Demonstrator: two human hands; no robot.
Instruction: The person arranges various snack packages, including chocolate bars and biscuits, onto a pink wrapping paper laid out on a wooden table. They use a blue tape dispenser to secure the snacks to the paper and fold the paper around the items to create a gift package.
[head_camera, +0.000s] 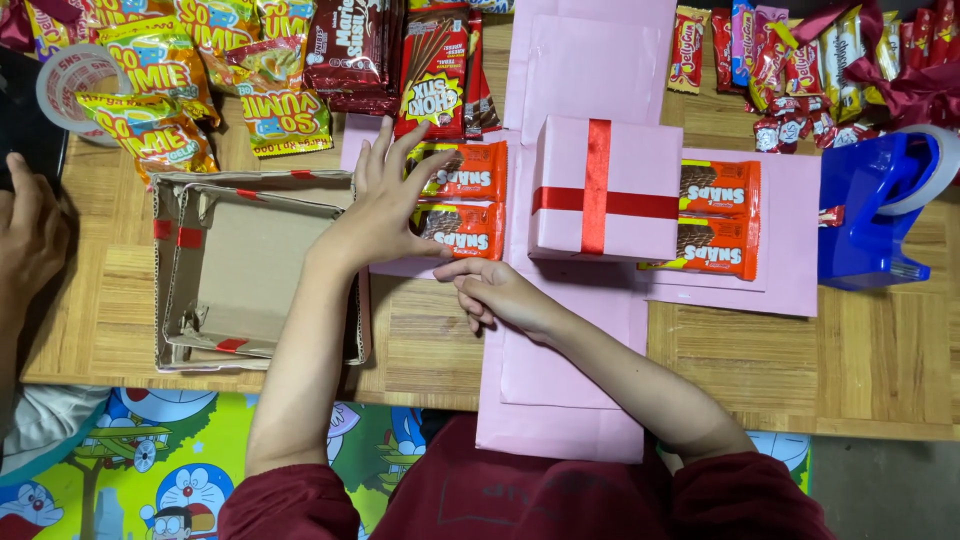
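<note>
Brown corrugated cardboard forms the shallow open tray (200, 268) at the left of the wooden table (880, 360); its corners are patched with red tape and nothing lies inside it. The left hand (385, 205) rests with fingers spread flat, the palm over the tray's right wall and the fingertips on two orange wafer-bar packets (465, 200) lying side by side on the unfolded pink paper sheet (580, 340). The right hand (495, 290) lies just below those packets on the pink sheet, fingers loosely curled and gripping nothing, index finger pointing toward the left hand. A closed pink gift box with a crossed red ribbon (605, 188) stands at the sheet's centre; its contents cannot be seen. Two more orange wafer-bar packets (718, 218) lie against its right side. Snack packets crowd the far table edge, with a red biscuit-stick packet (432, 75) just beyond the left fingers. A blue tape dispenser (875, 205) stands at the right edge. Bare table shows at the near right. Another person's hand (30, 235) rests at the far left edge.
</note>
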